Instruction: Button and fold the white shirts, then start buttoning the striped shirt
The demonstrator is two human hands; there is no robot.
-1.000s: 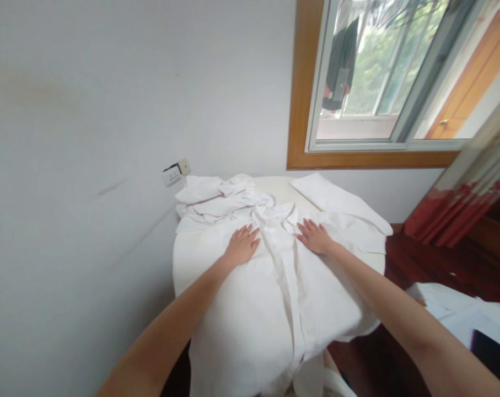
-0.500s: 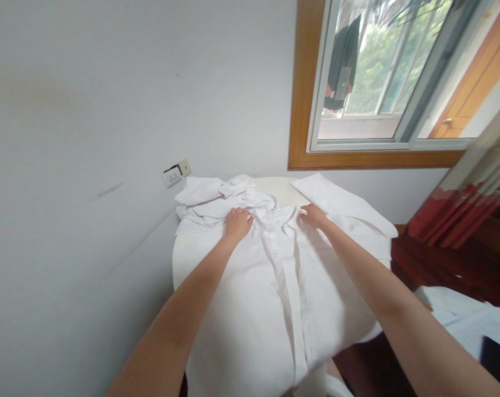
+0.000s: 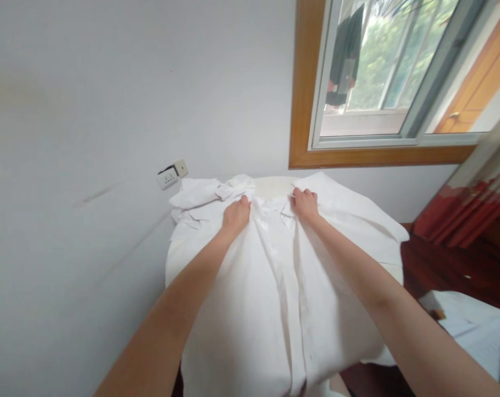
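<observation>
A white shirt (image 3: 250,309) lies spread over a round, pale table (image 3: 273,186), its front strip running toward me and its lower edge hanging at the near side. My left hand (image 3: 237,214) is closed on the cloth left of the collar, fingers curled into it. At the right of the collar, my right hand (image 3: 305,203) pinches the shirt's shoulder area. The left sleeve is bunched in folds near the wall, while the right one lies flatter, reaching out to the right edge.
A wall socket (image 3: 167,177) sits just beyond the table's left end. Behind rises a window with a wooden frame (image 3: 299,110). A red and cream curtain (image 3: 460,204) hangs at right. Papers (image 3: 477,325) and a dark object lie low on the right.
Both hands have closed on the shirt; the right one moved slightly away from me. The cloth between them is pulled farther toward the back and lies smoother.
</observation>
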